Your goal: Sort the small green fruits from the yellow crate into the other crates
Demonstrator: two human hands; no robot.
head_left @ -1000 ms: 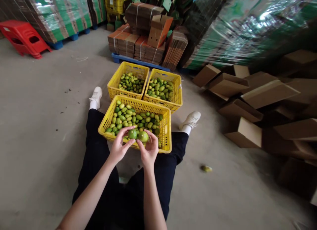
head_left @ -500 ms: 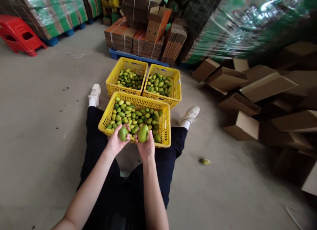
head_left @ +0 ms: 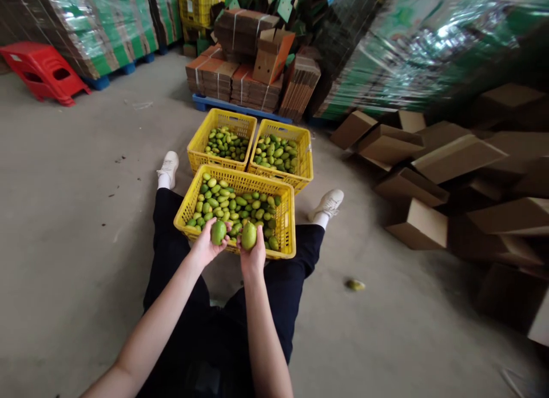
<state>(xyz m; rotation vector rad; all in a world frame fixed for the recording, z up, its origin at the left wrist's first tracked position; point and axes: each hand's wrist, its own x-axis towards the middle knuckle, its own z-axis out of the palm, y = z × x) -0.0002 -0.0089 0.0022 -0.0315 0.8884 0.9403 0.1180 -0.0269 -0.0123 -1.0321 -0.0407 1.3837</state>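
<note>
A green mango (head_left: 218, 233) rests in my left hand (head_left: 206, 248), with the fingers curled around it. My right hand (head_left: 256, 255) grips a second, slightly yellower mango (head_left: 249, 236). Both hands are side by side, above the near edge of a yellow plastic crate (head_left: 285, 226) between my legs. Inside that crate lie many green and yellowish mangoes (head_left: 223, 201), thicker at the left and middle. Beyond it stand two more yellow crates, a left one (head_left: 195, 145) and a right one (head_left: 305, 158), each partly filled with similar fruit.
Bundles of flattened cardboard boxes (head_left: 214, 80) sit on a blue pallet (head_left: 206, 102) behind the crates. Open cardboard boxes (head_left: 422, 226) are heaped at the right. One mango (head_left: 355, 285) lies on the floor at the right. A red stool (head_left: 47, 72) stands at the far left.
Both mangoes have been turned a little in my hands, which stay close together and keep their hold. The whole view has shifted slightly downward in the picture.
</note>
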